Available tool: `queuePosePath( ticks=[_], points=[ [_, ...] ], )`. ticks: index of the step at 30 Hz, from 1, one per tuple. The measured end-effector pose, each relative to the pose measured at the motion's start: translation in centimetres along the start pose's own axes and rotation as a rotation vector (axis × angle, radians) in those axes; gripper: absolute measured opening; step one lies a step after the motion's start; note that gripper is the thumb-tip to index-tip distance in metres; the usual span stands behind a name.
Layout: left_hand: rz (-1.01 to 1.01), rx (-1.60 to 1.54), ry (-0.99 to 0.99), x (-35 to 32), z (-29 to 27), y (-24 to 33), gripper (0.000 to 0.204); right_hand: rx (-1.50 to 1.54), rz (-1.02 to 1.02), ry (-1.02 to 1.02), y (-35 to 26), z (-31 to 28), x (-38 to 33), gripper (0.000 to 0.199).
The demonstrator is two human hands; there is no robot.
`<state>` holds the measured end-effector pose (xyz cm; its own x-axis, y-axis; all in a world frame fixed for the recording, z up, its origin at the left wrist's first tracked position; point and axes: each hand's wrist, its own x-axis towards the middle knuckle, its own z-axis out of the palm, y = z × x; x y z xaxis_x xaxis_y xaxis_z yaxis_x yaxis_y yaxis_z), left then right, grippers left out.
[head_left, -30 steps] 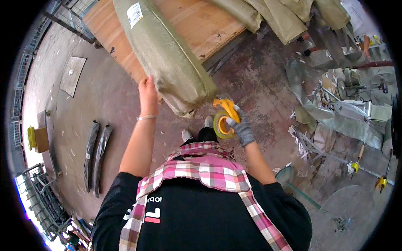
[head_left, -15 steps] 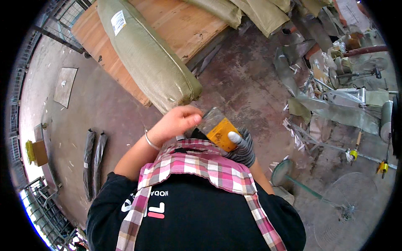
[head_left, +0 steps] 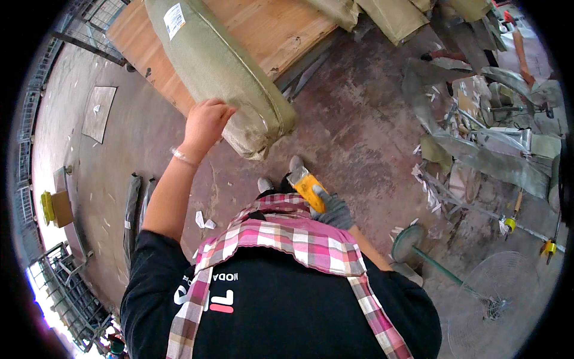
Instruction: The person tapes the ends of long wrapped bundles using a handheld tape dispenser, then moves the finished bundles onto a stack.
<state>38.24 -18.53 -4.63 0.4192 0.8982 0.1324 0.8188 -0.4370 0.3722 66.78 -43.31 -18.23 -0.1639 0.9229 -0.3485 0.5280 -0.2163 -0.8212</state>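
Note:
My bare left hand [head_left: 206, 122] is over the near end of a long parcel [head_left: 224, 78] wrapped in olive woven plastic. Its fingers are curled in, and whatever they hold, if anything, is hidden. Whether they touch the wrapping I cannot tell. In front of my waist my right hand [head_left: 335, 210], in a grey glove, grips a yellow hand-held device [head_left: 310, 189] with a greyish far end. The parcel bears a white label [head_left: 174, 21] toward its far end and overhangs the edge of a wooden board [head_left: 278, 42].
More olive parcels [head_left: 391, 18] lie at the back. At right are strips of scrap wrapping [head_left: 478, 158], a metal bar and a fan [head_left: 493, 305] on its side. Two dark wrapped bundles [head_left: 131, 209] lie on the floor at left. Another person's arm [head_left: 521, 57] shows at far right.
My left hand has left the device and moved up and away to the parcel's near end. My right hand has lowered slightly with the device. White scraps now show on the floor.

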Motion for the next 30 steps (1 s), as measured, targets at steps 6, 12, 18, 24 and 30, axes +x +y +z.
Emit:
queuePosePath(
  ticks=[6, 12, 18, 24, 30],
  points=[
    [-0.402, 0.038, 0.134, 0.9, 4.0, -0.2, 0.046, -0.329, 0.030, 0.055, -9.5, 0.7, 13.8, 0.053],
    [-0.533, -0.141, 0.231, 1.1, 4.8, 1.1, 0.051, 0.334, 0.157, 0.101, -1.5, 1.0, 15.2, 0.051],
    [-1.317, -1.337, 0.010, -7.0, 9.6, 2.0, 0.057, 0.385, -0.350, 0.565, -5.6, -8.2, 16.3, 0.063],
    [-0.865, -2.291, 0.037, -4.4, 12.8, 3.4, 0.065, -0.295, -0.417, 0.259, -13.7, -12.0, 17.4, 0.080],
    [-0.787, -2.008, -0.074, -9.9, 11.2, 5.4, 0.059, -0.134, -0.425, 0.183, -7.7, -11.7, 12.1, 0.081]
  ],
)
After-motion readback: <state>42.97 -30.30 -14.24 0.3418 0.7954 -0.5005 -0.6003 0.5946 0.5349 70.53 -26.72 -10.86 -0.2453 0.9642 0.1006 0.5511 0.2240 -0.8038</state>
